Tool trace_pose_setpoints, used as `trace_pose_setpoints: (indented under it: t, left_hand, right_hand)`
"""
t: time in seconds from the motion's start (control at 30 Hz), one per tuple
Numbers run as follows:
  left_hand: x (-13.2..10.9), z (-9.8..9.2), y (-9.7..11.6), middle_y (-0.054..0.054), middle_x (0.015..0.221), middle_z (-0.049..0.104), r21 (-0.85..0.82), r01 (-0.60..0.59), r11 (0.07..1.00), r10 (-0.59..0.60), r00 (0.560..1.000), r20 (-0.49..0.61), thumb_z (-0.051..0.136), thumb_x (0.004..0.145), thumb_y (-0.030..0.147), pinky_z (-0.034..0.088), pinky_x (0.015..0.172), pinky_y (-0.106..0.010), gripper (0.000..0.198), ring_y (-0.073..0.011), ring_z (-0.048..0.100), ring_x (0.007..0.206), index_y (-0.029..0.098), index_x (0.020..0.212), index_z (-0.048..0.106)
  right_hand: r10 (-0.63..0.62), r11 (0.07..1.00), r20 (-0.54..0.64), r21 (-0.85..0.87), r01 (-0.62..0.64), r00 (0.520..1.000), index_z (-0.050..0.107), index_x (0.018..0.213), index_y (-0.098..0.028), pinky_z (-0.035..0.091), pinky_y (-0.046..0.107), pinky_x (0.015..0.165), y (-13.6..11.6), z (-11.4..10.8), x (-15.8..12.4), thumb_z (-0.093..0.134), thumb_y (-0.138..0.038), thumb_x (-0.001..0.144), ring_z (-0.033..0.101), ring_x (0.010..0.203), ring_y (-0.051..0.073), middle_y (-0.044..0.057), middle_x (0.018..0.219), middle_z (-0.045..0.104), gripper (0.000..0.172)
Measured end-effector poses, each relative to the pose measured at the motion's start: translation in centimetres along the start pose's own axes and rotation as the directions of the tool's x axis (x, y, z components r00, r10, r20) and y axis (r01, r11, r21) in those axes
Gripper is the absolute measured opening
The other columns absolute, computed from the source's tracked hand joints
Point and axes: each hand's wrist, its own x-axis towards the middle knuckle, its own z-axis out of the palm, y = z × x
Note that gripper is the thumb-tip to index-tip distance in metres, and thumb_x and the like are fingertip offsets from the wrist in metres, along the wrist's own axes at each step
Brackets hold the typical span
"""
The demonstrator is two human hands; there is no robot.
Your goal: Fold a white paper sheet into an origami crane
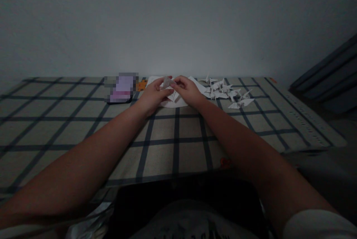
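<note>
Shirt [181, 220] nearest; checked tablecloth [164, 127] beneath white sheet [197, 83]; paper cranes [220, 89] right of sheet; phone [124, 85] left of sheet; left hand [154, 93], right hand [189, 90] over sheet, fingers narrowed, both holding small folded paper [168, 82].

Left hand [153, 94], right hand [190, 90] bare; pale short sleeves [316, 225]; dark-printed shirt [181, 221].
</note>
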Motion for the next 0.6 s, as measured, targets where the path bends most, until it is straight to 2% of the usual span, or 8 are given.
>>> trace_pose_setpoints:
  t: [0.13,0.27,0.43,0.6]
  left_hand:
    - [0.2,-0.2,0.2,-0.006,0.104,0.077,0.015,-0.042,0.999,0.043,0.996,-0.081,0.079,0.070,0.022,0.059,0.074,-0.030,0.070,-0.0176,0.072,0.083,0.023,0.137,0.063]
    - [0.5,-0.4,0.1,-0.008,0.112,0.076,0.052,-0.105,0.993,0.113,0.980,-0.164,0.082,0.075,0.029,0.060,0.079,-0.032,0.075,-0.0212,0.074,0.095,0.025,0.145,0.056]
    - [1.0,-0.6,-0.5,-0.013,0.119,0.074,0.106,-0.156,0.982,0.173,0.969,-0.178,0.084,0.077,0.046,0.059,0.085,-0.038,0.082,-0.0279,0.073,0.106,0.025,0.149,0.051]
    - [1.2,-0.8,-0.9,-0.013,0.118,0.074,0.109,-0.192,0.975,0.208,0.965,-0.163,0.087,0.074,0.051,0.057,0.092,-0.040,0.086,-0.0282,0.072,0.110,0.023,0.148,0.052]
  right_hand:
    - [0.131,0.985,-0.041,0.121,-0.126,0.990,0.052,0.116,-0.026,0.052,0.026,0.069,-0.2,0.2,0.1,0.069,-0.040,0.093,0.061,0.072,0.013,-0.001,0.088,0.064,0.031]
    - [0.237,0.966,-0.046,0.121,-0.230,0.970,0.051,0.099,-0.024,0.046,0.022,0.057,-0.6,0.3,0.1,0.071,-0.035,0.094,0.055,0.060,0.010,-0.006,0.073,0.059,0.024]
    - [0.275,0.958,0.082,0.054,-0.280,0.958,0.058,0.077,-0.019,0.048,0.024,0.062,-1.5,-0.1,-0.2,0.066,-0.036,0.098,0.055,0.061,0.010,-0.001,0.071,0.065,0.029]
    - [0.246,0.965,0.141,0.059,-0.256,0.959,0.065,0.072,-0.017,0.052,0.026,0.068,-1.8,-0.3,-0.4,0.065,-0.040,0.099,0.059,0.062,0.011,0.003,0.072,0.069,0.036]
